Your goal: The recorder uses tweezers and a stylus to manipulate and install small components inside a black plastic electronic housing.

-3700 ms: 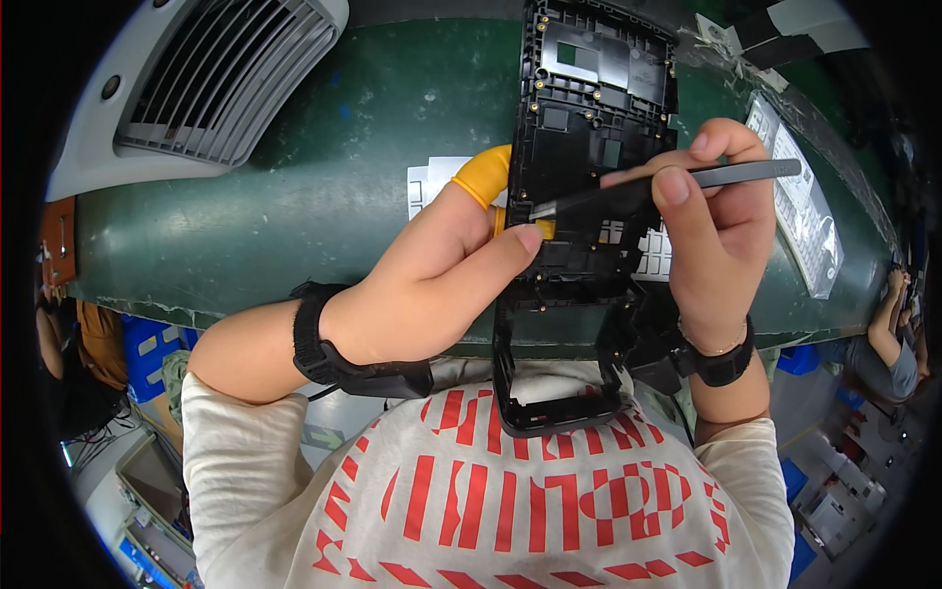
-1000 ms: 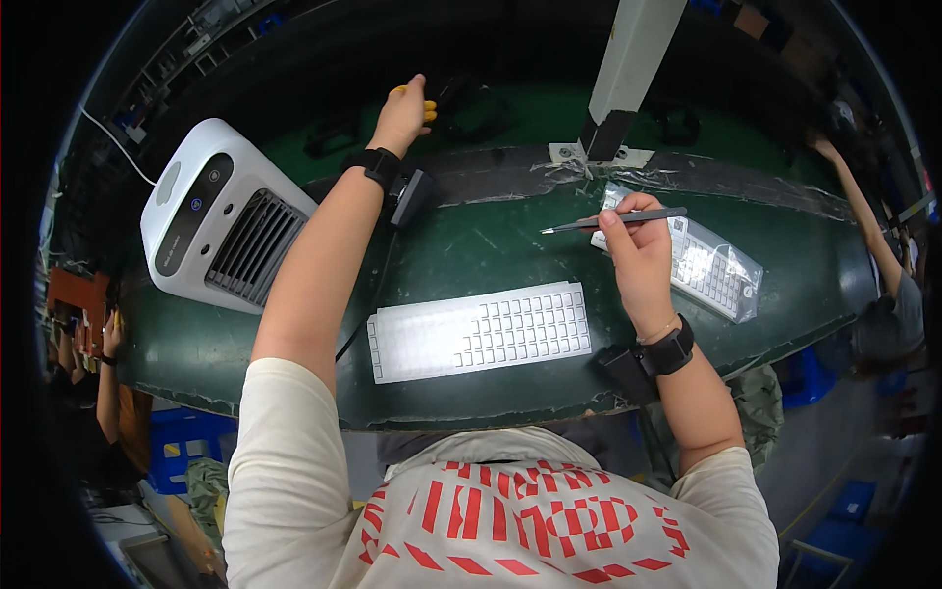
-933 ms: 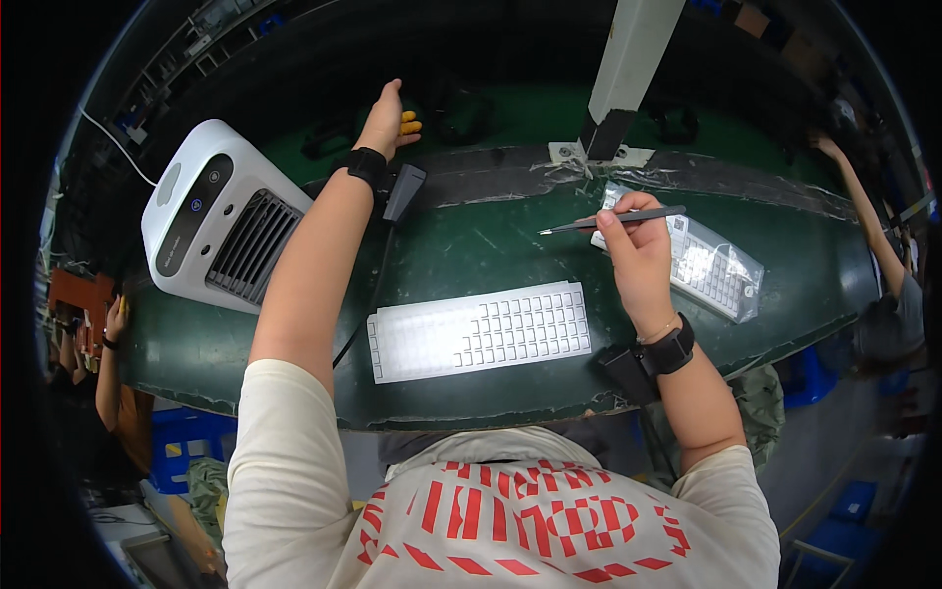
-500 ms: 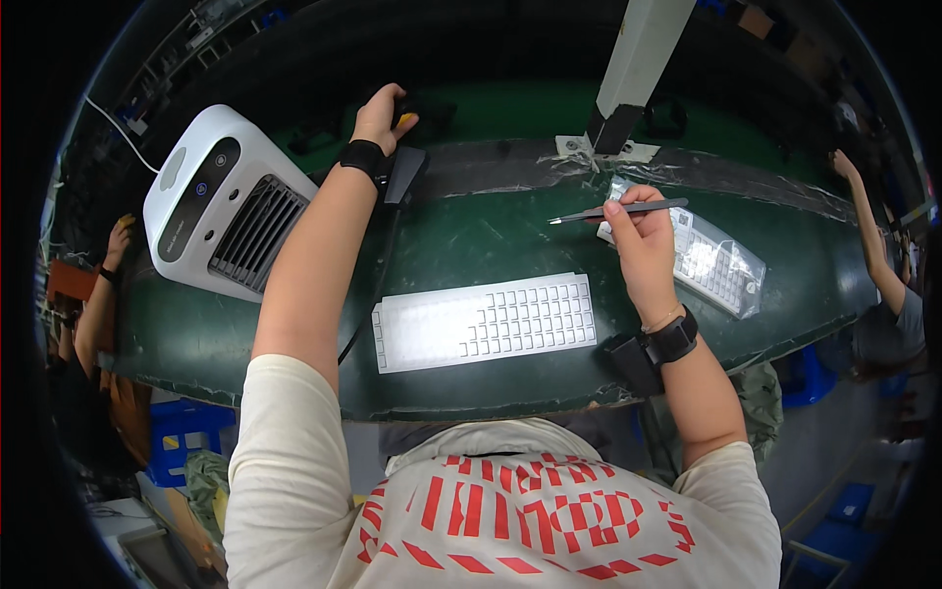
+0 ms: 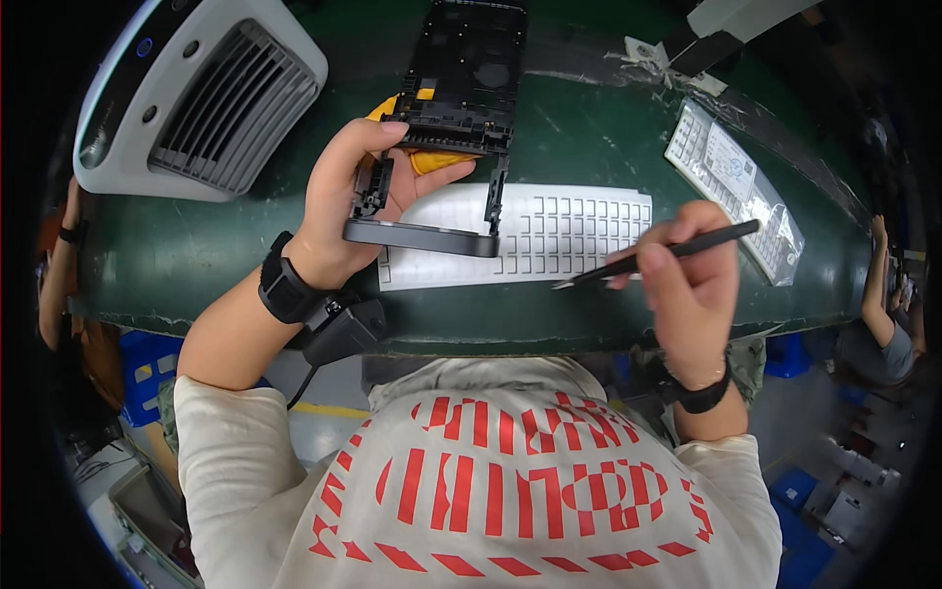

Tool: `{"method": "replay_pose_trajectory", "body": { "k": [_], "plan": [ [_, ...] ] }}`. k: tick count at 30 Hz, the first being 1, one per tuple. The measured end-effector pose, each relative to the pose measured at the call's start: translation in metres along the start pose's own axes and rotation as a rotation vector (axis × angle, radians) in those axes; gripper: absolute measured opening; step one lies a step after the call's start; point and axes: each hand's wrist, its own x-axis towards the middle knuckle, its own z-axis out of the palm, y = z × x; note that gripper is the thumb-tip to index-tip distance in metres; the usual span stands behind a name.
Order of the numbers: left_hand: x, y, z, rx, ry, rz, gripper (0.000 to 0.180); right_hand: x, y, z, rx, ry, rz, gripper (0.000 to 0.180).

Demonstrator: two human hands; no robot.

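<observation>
Raised over the green worktop, my left hand (image 5: 339,191) is closed on a black plastic device housing (image 5: 466,74) with an open frame at its near end. Yellow coverings show on some fingers behind the housing. My right hand (image 5: 692,294) grips black tweezers (image 5: 677,252), their pale tips pointing left, near the lower edge of a white sheet (image 5: 579,231). That sheet carries rows of small outlined rectangular pieces on its right part, while its left part is partly hidden by my left hand and the housing. Nothing is visible between the tweezer tips.
A white fan unit (image 5: 221,98) with a dark grille stands at left. Clear bags (image 5: 736,182) with more white sheets lie at right, below a metal post (image 5: 736,20) fixed to the worktop (image 5: 549,319). Other people's arms show at both sides.
My left hand has come back from the far side with the black housing. My right hand has moved nearer and right with the tweezers, and the view has shifted.
</observation>
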Motion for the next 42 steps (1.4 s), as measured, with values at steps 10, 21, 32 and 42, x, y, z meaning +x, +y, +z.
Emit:
{"method": "replay_pose_trajectory", "body": {
  "k": [10,21,32,42],
  "plan": [
    [-0.006,-0.019,-0.031,-0.286,-0.273,0.054,0.032,0.003,0.046,0.014,-0.115,0.036,0.159,0.022],
    [-0.006,-0.018,-0.036,-0.047,-0.171,0.036,0.028,0.006,0.052,0.011,-0.249,0.030,0.103,0.023],
    [-0.016,-0.009,-0.016,0.053,-0.012,0.128,0.040,0.023,0.016,0.006,0.092,0.094,-0.039,0.018],
    [-0.032,-0.014,0.005,0.151,-0.180,-0.005,0.058,0.058,0.004,0.038,-0.039,-0.013,-0.081,0.022]
  ]
}}
